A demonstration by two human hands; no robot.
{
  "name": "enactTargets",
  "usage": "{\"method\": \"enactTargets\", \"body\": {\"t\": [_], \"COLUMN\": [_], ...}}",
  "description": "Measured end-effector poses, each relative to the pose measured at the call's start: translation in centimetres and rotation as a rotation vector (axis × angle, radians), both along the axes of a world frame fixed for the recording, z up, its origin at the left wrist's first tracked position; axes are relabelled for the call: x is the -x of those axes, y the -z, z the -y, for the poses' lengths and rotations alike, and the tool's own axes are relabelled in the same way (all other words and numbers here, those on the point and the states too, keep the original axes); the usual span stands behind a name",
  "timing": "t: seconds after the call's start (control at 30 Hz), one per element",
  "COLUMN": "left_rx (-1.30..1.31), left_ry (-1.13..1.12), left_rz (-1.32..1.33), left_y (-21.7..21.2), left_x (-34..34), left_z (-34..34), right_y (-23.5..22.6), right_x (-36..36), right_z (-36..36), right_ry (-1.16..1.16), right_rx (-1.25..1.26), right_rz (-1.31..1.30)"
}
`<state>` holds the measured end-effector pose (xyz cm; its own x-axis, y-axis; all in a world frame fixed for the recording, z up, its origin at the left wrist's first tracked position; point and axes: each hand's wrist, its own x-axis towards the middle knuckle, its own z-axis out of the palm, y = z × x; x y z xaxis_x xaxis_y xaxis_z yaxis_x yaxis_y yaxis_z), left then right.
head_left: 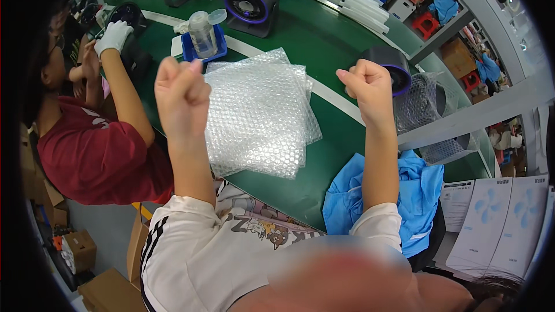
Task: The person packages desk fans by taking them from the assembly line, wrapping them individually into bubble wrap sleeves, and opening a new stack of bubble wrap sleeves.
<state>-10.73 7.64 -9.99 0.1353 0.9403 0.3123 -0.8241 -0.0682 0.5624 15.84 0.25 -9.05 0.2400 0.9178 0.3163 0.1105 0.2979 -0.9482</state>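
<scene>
Both of my hands are raised above a green work table, curled into fists, with nothing visible in them. My left hand (184, 95) is over the left edge of a loose stack of bubble wrap sheets (257, 118), apparently not gripping it. My right hand (370, 89) is held up in front of a dark round fan (383, 54) with a purple ring, partly hiding it. Another dark fan (251, 3) with a purple ring stands beyond the sheets. Bubble-wrapped goods (417, 103) lie to the right of my right hand.
A blue tray (221, 51) holds a clear plastic bottle (202, 37). Blue cloth (413, 202) is bunched by my right forearm. A grey metal beam (485, 107) crosses at right, above printed white cartons (480, 219). At left, a co-worker in red (104, 159) handles a dark item.
</scene>
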Motion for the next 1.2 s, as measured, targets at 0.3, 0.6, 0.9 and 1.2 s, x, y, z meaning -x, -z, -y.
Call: {"method": "enactTargets", "body": {"t": [0.3, 0.6, 0.9, 1.2], "left_rx": [-0.110, -0.048, -0.932, -0.916], "left_ry": [-0.204, -0.328, 0.296, 0.215], "left_rz": [-0.091, -0.083, -1.616, -1.538], "left_y": [-0.6, -0.6, 6.4, 10.1], "left_x": [2.2, 1.6, -1.4, -3.3], "left_z": [-2.4, -2.2, 2.3, 2.5], "right_y": [-0.6, 1.3, -3.8, -1.0], "right_x": [3.6, 7.1, -11.3, -19.0], "right_z": [-3.1, -4.5, -0.6, -0.3], "right_ry": [-0.144, -0.375, 0.236, 0.377], "right_rx": [-0.035, 0.032, 0.118, 0.515], "right_rz": [0.103, 0.435, 1.216, 1.406]}}
